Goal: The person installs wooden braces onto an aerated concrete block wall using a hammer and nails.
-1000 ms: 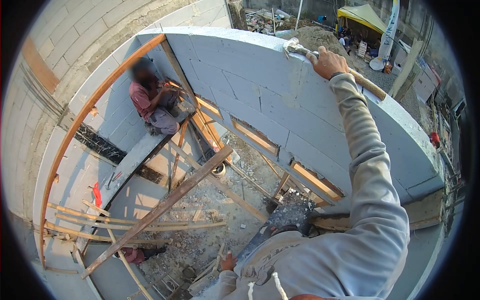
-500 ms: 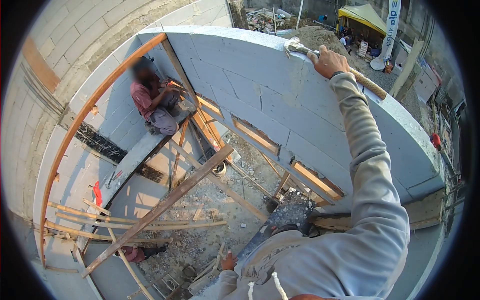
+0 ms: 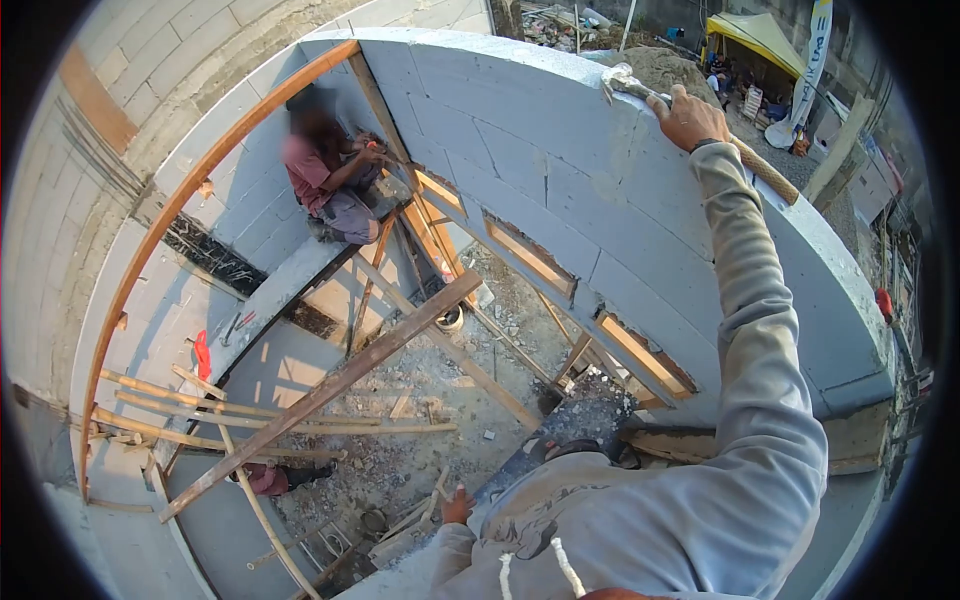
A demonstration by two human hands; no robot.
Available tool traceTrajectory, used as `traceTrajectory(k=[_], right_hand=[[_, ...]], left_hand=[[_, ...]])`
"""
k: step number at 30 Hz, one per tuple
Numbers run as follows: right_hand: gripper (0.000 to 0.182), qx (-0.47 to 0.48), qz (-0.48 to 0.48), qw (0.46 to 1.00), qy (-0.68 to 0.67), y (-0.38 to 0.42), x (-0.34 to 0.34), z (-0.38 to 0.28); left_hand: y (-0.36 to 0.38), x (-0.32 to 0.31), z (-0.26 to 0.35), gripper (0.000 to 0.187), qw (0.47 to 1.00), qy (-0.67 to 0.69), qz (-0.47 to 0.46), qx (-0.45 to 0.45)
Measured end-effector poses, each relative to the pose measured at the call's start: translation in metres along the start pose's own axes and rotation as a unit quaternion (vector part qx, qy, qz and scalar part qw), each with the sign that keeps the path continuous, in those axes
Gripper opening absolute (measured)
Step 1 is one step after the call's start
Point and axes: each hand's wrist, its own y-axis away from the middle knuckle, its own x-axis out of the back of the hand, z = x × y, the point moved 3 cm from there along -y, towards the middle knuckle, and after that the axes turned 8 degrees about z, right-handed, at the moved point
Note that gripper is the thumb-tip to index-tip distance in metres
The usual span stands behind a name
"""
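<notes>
My right hand [image 3: 692,118], at the end of a grey sleeve, is closed around a hammer on top of the pale block wall [image 3: 560,160]. The hammer's head [image 3: 622,82] is crusted with whitish material, and its wooden handle [image 3: 768,178] runs back along the wall top beneath my wrist. Low in the view, my left hand [image 3: 458,506] is beside my body with its fingers apart. It shows nothing held and is near some light wooden strips [image 3: 437,495]. What its palm touches is hidden.
A co-worker [image 3: 335,180] sits on a ledge in the far corner, hands together. Long timbers [image 3: 330,390] and bamboo poles [image 3: 250,425] cross above the rubble-strewn floor [image 3: 400,480]. A red object [image 3: 203,353] lies on the left ledge. Another person [image 3: 268,478] is partly visible below.
The whole scene has shifted right in view as my head turned. My right hand keeps its hold on the hammer at the same place on the wall.
</notes>
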Motion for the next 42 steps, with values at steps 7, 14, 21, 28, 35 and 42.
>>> traceTrajectory(k=[7,14,21,28,35,42], right_hand=[[0.058,-0.007,-0.010,1.000,0.023,-0.001,0.002,-0.002],[0.058,0.000,0.000,1.000,0.030,-0.002,0.000,-0.001],[0.057,0.009,0.030,0.999,-0.040,0.001,-0.002,0.004],[0.054,0.002,0.007,0.996,-0.094,0.008,0.003,0.010],[0.053,0.008,0.024,0.994,-0.105,0.009,0.002,0.013],[0.053,0.018,0.006,0.994,-0.110,0.012,0.006,0.014]], left_hand=[[-0.007,0.005,-0.007,0.053,0.989,-0.114,0.000,-0.090],[0.019,0.000,0.010,0.052,0.997,-0.033,0.067,-0.016],[-0.013,0.009,-0.012,0.051,0.997,0.053,-0.032,0.039],[-0.039,-0.007,0.003,0.047,0.993,-0.107,-0.010,0.039],[-0.030,-0.036,0.079,0.051,0.981,-0.192,-0.009,-0.019],[-0.005,-0.074,0.115,0.052,0.974,-0.225,-0.017,-0.010]])
